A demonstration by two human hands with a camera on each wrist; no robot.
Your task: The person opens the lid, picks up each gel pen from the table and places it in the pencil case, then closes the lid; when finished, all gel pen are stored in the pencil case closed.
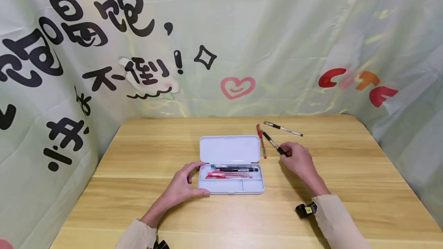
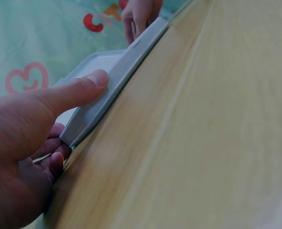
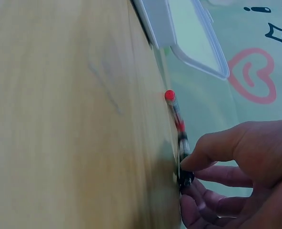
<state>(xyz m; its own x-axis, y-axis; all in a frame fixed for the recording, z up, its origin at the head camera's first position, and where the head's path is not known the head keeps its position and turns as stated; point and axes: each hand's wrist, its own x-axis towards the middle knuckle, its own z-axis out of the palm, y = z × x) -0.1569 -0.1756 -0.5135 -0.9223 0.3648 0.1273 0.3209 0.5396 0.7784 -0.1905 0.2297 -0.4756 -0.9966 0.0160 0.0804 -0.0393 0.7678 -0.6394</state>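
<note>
A white pencil case (image 1: 221, 186) lies on the table with its lid (image 1: 230, 148) folded back. Several pens fill its rear compartment, among them a black pen (image 1: 238, 170) and a pink-red pen (image 1: 228, 174). My left hand (image 1: 181, 185) grips the case's left end, thumb along the front wall (image 2: 110, 93) and fingers at the rear corner. Right of the case, my right hand (image 1: 299, 160) pinches the near end of a black gel pen (image 1: 271, 141) between thumb and fingers. That pen slants away, near the table surface; the right wrist view shows its tip end partly hidden.
Beside the lid lies a red pen (image 1: 262, 144), its top close to the black gel pen. Farther back rests a clear pen with a black grip (image 1: 284, 129). A printed curtain (image 1: 277, 49) hangs behind the wooden table (image 1: 155, 133).
</note>
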